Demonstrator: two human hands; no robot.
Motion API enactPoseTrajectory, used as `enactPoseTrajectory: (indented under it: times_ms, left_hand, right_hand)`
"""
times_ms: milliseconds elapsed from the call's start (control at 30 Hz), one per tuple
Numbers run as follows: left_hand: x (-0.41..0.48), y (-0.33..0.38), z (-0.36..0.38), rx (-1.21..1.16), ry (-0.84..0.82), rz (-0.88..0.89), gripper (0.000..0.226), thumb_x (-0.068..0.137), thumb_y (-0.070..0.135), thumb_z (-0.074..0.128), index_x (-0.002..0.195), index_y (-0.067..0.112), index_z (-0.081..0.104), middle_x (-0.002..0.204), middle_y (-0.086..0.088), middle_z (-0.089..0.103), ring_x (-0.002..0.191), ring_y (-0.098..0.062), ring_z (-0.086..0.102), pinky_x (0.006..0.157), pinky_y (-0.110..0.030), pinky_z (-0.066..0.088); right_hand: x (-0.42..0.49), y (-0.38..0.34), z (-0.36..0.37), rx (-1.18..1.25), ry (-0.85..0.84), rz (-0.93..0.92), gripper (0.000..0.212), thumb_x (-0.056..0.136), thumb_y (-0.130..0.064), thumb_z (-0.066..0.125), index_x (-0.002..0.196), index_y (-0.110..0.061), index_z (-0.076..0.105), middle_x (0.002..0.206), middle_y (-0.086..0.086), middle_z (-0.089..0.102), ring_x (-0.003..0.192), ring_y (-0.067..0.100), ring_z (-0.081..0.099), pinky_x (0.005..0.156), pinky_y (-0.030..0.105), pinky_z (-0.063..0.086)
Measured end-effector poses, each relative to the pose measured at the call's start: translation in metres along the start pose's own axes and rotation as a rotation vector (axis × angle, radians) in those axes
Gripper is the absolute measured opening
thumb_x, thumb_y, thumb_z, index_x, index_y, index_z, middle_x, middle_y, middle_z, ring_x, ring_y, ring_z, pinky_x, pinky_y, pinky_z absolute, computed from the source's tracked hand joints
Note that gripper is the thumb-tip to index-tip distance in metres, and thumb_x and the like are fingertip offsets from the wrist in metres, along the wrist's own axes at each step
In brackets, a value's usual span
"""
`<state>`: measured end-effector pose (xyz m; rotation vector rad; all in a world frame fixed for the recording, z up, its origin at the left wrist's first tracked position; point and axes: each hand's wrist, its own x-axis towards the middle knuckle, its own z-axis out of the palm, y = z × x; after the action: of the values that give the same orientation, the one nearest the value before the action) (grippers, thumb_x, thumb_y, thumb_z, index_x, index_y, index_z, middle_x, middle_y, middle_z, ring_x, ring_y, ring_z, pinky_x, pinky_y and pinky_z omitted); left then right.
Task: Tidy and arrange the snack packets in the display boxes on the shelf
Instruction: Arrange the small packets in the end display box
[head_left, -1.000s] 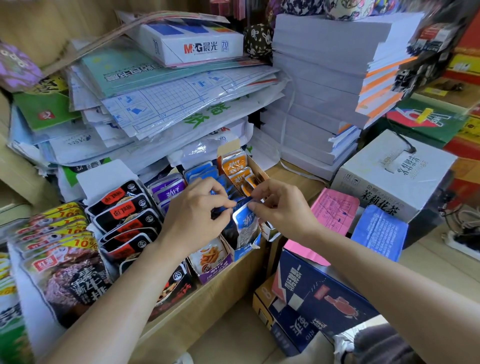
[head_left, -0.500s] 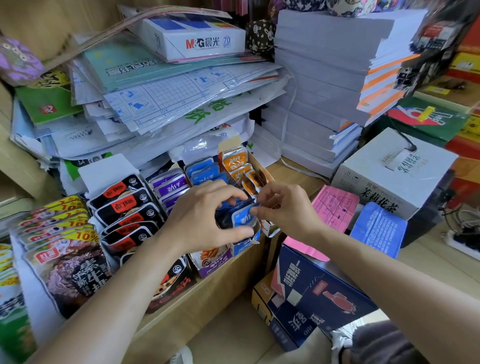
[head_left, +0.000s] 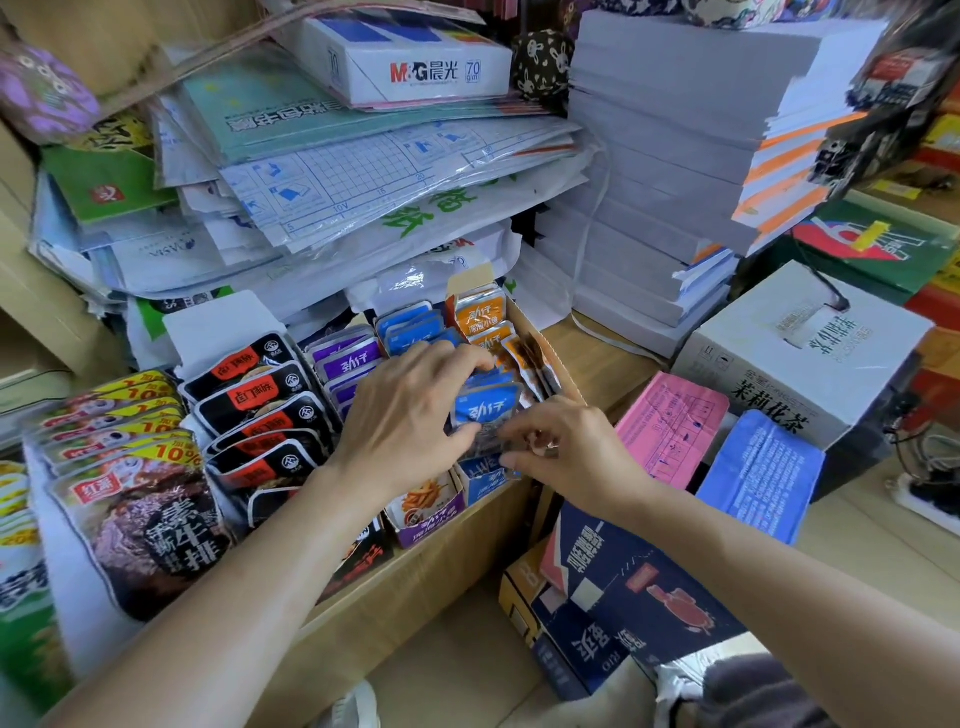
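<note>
Blue packet (head_left: 485, 410) | left hand (head_left: 405, 415) fingers grip it | right hand (head_left: 566, 452) fingers now pinch its lower edge

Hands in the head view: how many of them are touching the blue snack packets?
2. The left hand grips the blue packets from the left; the right hand pinches the front one's lower edge. No other hand shows.

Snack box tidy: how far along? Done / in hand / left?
Done: black packets and purple packets look orderly in rows. In hand: left hand and right hand pinch the front blue packet in its box. Left: the orange packets toward their box's front lean askew; likely next.
</note>
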<state>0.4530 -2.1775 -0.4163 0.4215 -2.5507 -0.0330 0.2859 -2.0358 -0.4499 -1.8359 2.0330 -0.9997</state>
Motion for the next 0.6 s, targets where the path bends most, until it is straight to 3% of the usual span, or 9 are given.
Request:
enactPoseTrajectory:
  times_ms: [100, 200, 300, 400, 500, 600]
  left_hand:
    - [0.001, 0.0, 0.002, 0.051, -0.022, 0.119, 0.058, 0.074, 0.022, 0.082, 0.121, 0.029, 0.049, 0.115, -0.005, 0.053, 0.103, -0.025, 0.051, 0.085, -0.043, 0.046]
    - [0.003, 0.002, 0.003, 0.099, -0.126, 0.203, 0.038, 0.077, 0.011, 0.076, 0.106, 0.034, 0.07, 0.147, -0.007, 0.044, 0.125, -0.037, 0.043, 0.095, -0.053, 0.038]
    - [0.005, 0.003, 0.001, 0.176, -0.258, 0.165, 0.028, 0.081, 0.03, 0.068, 0.103, 0.046, 0.075, 0.166, 0.003, 0.022, 0.137, -0.037, 0.035, 0.1, -0.055, 0.032]
    - [0.007, 0.008, -0.005, 0.205, -0.313, 0.103, 0.031, 0.073, 0.047, 0.076, 0.104, 0.045, 0.074, 0.163, 0.003, 0.029, 0.137, -0.036, 0.037, 0.098, -0.056, 0.034]
    - [0.005, 0.014, -0.008, 0.216, -0.283, 0.079, 0.034, 0.069, 0.04, 0.085, 0.101, 0.039, 0.075, 0.147, 0.002, 0.05, 0.131, -0.034, 0.047, 0.101, -0.057, 0.034]
    - [0.001, 0.024, -0.011, 0.207, -0.285, 0.032, 0.041, 0.065, 0.036, 0.09, 0.102, 0.039, 0.074, 0.137, 0.0, 0.055, 0.131, -0.034, 0.047, 0.109, -0.063, 0.028]
  right_hand:
    - [-0.004, 0.009, 0.006, -0.217, -0.069, -0.138, 0.032, 0.088, -0.034, 0.073, 0.119, -0.024, 0.071, 0.114, -0.011, 0.068, 0.103, 0.004, 0.044, 0.086, 0.019, 0.039]
    - [-0.012, 0.008, 0.008, -0.363, -0.154, -0.172, 0.03, 0.088, -0.043, 0.069, 0.114, -0.029, 0.072, 0.114, -0.014, 0.065, 0.104, 0.015, 0.045, 0.086, 0.035, 0.042]
    - [-0.017, 0.005, 0.009, -0.294, -0.262, -0.169, 0.027, 0.09, -0.032, 0.07, 0.116, -0.022, 0.069, 0.119, -0.009, 0.06, 0.109, 0.012, 0.053, 0.089, 0.032, 0.048]
    - [-0.021, 0.0, 0.008, -0.199, -0.313, -0.181, 0.013, 0.094, -0.018, 0.066, 0.105, -0.013, 0.069, 0.115, -0.003, 0.058, 0.1, 0.01, 0.06, 0.08, 0.029, 0.056]
    - [-0.027, -0.007, 0.006, -0.198, -0.302, -0.194, 0.012, 0.095, -0.015, 0.062, 0.104, -0.01, 0.069, 0.113, 0.0, 0.059, 0.097, 0.014, 0.062, 0.077, 0.03, 0.056]
    - [-0.037, -0.014, 0.001, -0.202, -0.301, -0.21, 0.011, 0.097, -0.013, 0.06, 0.101, -0.008, 0.069, 0.109, 0.001, 0.06, 0.092, 0.016, 0.063, 0.074, 0.031, 0.055]
